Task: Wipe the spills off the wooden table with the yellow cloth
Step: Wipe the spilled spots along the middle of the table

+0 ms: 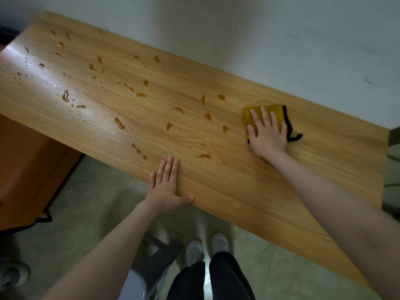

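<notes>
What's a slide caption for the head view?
Right hand presses yellow cloth flat on wooden table; left hand braces near edge, spills remain.

Single head-worn wide-angle view, looking steeply down and forward from standing height. The long light-brown wooden table [216,187] runs diagonally, far left to near right, filling mid-frame; its edges bow from lens distortion. The pale wall [281,40] lies beyond it. Both bare forearms enter from the bottom edge. Grey floor [86,204] and white shoes [206,247] appear directly below, so the camera sits close over the near table edge.
</notes>
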